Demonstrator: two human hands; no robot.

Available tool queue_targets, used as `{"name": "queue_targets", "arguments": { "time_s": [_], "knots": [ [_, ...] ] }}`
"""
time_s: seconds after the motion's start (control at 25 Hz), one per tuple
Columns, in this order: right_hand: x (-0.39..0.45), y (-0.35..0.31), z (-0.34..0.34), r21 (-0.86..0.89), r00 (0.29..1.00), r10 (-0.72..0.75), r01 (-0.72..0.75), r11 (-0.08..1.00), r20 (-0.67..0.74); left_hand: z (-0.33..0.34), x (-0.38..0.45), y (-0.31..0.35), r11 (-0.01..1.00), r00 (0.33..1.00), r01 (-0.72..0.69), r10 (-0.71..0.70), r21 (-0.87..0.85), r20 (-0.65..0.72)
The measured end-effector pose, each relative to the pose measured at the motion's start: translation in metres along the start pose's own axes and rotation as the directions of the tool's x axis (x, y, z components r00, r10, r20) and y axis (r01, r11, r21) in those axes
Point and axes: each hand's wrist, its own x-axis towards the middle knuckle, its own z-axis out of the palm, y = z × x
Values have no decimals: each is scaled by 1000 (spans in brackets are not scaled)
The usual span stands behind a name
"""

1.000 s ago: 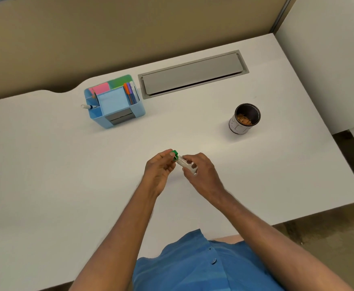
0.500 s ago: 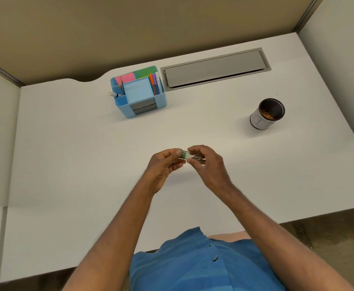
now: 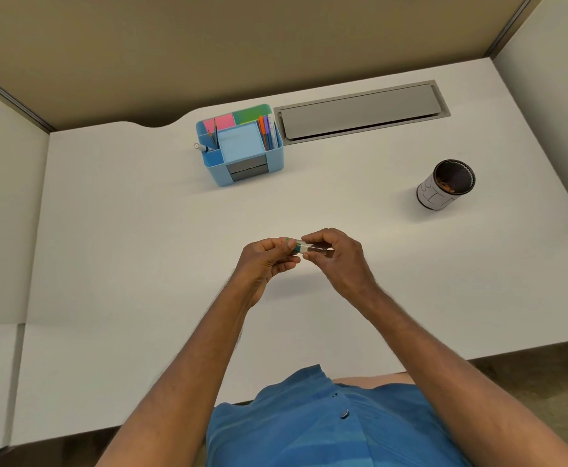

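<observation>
Over the middle of the white desk (image 3: 141,230) both my hands hold a short marker (image 3: 304,247) with a white barrel and a green cap. My left hand (image 3: 265,261) pinches the green cap end with thumb and fingertips. My right hand (image 3: 334,254) grips the white barrel from the other side, its fingers curled over it. The marker lies roughly level, pointing left to right, and most of it is hidden by my fingers. I cannot tell whether the cap is fully seated.
A light blue desk organiser (image 3: 240,146) with sticky notes and pens stands at the back centre. Beside it lies a grey cable hatch (image 3: 360,111). A round pen cup (image 3: 446,185) stands at the right. Beige partitions enclose the desk's back and sides.
The marker has turned from tilted to about level between my hands, and less of the green cap shows. My head has swung, shifting the desk to the right in view.
</observation>
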Motion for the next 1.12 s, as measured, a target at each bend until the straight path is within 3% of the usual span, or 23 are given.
{"name": "queue_targets", "arguments": {
  "time_s": [0.56,0.72,0.88,1.12],
  "knots": [
    [36,-15,25,58,1000,-20,20,998,-10,-21,17,33,993,994,-85,90,77,-66],
    [58,-24,33,-90,992,-119,123,988,49,-34,27,45,994,991,-89,95,58,-96],
    [85,-40,47,-445,951,-265,308,841,158,-42,41,60,980,971,-107,139,165,-195],
    [136,-62,81,-452,921,-255,369,812,294,-58,74,93,953,923,-192,257,234,-287]
  ]
}}
